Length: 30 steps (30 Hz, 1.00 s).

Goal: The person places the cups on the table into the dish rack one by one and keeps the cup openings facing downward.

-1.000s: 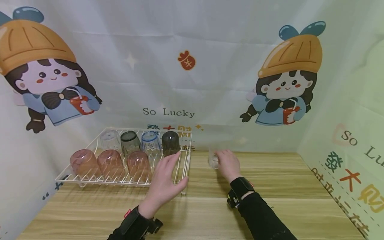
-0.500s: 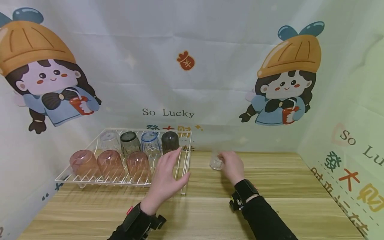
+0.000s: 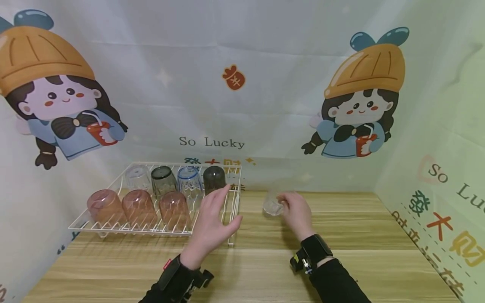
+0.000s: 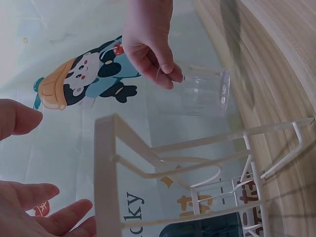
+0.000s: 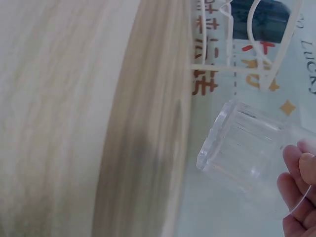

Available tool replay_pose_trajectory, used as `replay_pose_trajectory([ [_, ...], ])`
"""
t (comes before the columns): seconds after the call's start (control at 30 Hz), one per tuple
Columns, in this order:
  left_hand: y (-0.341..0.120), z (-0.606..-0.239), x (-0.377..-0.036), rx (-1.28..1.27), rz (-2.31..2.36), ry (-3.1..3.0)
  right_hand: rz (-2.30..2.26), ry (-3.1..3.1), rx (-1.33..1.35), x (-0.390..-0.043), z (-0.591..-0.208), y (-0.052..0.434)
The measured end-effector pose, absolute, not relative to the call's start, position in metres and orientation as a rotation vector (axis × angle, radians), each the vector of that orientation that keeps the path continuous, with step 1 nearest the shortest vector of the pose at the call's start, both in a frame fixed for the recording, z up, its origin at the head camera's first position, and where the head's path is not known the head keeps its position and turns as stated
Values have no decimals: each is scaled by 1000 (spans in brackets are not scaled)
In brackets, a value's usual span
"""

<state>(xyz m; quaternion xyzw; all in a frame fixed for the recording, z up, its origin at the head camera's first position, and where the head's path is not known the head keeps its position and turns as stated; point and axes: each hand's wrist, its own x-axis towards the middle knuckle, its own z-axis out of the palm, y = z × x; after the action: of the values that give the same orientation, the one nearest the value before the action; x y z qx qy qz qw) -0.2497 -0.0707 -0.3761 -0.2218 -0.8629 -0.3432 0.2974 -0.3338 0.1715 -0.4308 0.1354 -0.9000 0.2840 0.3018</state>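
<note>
My right hand pinches the rim of a clear drinking glass, right of the rack. Seen from the right wrist, the glass has its thick base toward the wooden table and leans a little; whether the base touches the table I cannot tell. Spread and holding nothing, my left hand is over the right front part of the white wire rack. Its fingers and thumb stand apart in the left wrist view. Closest to those fingertips is a dark grey glass, upside down on the rack.
Three pink glasses stand upside down along the rack's front. Behind them are a clear glass, a smoky glass and a blue-rimmed glass. A printed cloth borders the wooden table.
My right hand has shifted slightly right and nearer, and the clear glass leans more than before. My left hand has moved a little to the right, still spread.
</note>
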Motion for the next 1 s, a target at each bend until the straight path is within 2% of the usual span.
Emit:
replay_pose_trajectory([
  [1.0, -63, -368, -253, -611, -976, -2272, 1092, -2141, 325, -293, -401, 158],
])
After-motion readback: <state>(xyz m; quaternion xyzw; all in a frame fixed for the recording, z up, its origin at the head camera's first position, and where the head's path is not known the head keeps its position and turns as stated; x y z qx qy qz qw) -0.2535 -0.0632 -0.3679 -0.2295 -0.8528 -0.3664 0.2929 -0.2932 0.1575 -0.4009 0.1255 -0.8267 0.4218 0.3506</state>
